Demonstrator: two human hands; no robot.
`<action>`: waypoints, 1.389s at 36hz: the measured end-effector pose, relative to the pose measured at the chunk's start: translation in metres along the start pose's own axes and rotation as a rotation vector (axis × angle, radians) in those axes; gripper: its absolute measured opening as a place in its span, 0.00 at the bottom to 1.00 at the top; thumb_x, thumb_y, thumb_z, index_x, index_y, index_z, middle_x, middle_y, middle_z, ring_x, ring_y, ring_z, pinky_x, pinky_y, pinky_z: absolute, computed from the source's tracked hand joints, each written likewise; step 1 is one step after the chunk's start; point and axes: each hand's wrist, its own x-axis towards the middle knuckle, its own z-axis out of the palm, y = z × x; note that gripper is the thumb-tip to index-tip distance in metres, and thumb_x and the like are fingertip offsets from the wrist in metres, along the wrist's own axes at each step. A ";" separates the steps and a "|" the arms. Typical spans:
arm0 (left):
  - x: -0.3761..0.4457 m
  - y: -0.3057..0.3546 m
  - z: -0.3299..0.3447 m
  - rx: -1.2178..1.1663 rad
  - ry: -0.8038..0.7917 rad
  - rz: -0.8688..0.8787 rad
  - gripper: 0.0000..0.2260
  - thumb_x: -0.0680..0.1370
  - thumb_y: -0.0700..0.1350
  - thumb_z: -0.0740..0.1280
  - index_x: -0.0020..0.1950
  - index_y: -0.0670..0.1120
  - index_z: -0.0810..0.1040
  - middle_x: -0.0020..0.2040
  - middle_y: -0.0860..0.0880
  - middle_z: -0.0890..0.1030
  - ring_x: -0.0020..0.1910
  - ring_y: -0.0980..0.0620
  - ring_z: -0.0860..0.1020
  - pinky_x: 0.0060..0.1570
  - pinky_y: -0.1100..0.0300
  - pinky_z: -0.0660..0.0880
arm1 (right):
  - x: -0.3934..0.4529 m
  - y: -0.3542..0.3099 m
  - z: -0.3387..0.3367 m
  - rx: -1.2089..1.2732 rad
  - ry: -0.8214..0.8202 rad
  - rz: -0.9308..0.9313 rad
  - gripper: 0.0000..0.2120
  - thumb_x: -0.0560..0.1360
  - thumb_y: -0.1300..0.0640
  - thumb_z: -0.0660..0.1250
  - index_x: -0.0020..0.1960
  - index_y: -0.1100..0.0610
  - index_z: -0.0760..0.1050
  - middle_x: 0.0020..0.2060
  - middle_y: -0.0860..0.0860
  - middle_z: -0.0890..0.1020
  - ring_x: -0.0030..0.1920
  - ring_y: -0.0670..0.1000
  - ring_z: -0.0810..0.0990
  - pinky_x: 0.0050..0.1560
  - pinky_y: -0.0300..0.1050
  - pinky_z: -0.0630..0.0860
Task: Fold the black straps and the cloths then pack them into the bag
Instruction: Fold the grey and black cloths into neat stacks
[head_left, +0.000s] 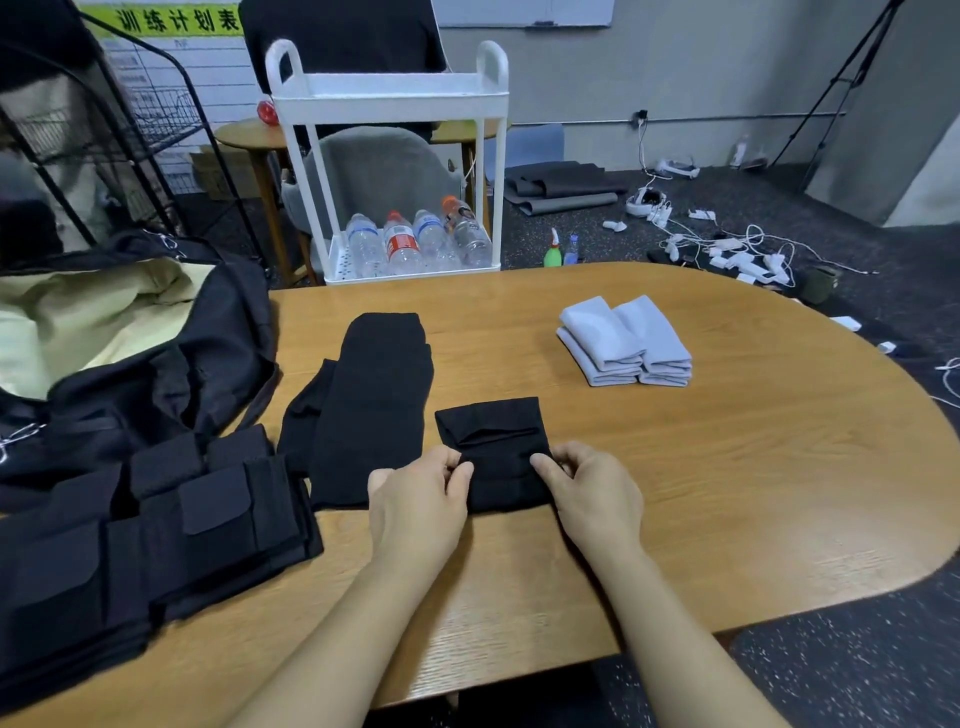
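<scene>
Both hands work low in the frame's centre: the left hand (418, 496) and right hand (589, 491) pinch opposite edges of a folded black cloth (496, 454), likely squaring it; the open bag (124, 364) waits at left.

we seem to be in an office workroom: whiteboard (524, 11) far, tripod (852, 78) right, chargers and cables (727, 249) on the floor.

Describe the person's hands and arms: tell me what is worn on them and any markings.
Both the left hand and the right hand are bare, with no gloves, rings or watch in view. The forearms are uncovered as far as the bottom edge of the picture, so no sleeve shows. No markings, bands or cables appear on either arm.
</scene>
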 end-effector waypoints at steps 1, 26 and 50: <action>0.001 0.001 0.001 0.045 0.005 0.008 0.07 0.82 0.54 0.60 0.46 0.56 0.74 0.32 0.55 0.79 0.37 0.54 0.77 0.54 0.64 0.55 | 0.001 -0.001 0.001 -0.024 0.009 -0.001 0.12 0.76 0.40 0.65 0.49 0.47 0.80 0.38 0.45 0.81 0.47 0.50 0.78 0.44 0.45 0.72; -0.007 -0.012 -0.010 0.237 0.075 0.130 0.08 0.81 0.45 0.61 0.56 0.54 0.78 0.45 0.58 0.78 0.47 0.55 0.75 0.50 0.58 0.54 | -0.008 0.005 -0.011 0.153 0.181 -0.051 0.05 0.80 0.56 0.63 0.49 0.49 0.76 0.42 0.42 0.78 0.48 0.48 0.77 0.44 0.44 0.68; -0.027 -0.017 -0.015 0.501 -0.460 0.396 0.39 0.74 0.68 0.29 0.79 0.47 0.37 0.79 0.52 0.35 0.76 0.57 0.33 0.71 0.48 0.27 | -0.027 0.020 -0.011 -0.613 -0.330 -0.485 0.50 0.63 0.33 0.14 0.79 0.54 0.36 0.77 0.46 0.37 0.76 0.46 0.33 0.76 0.49 0.35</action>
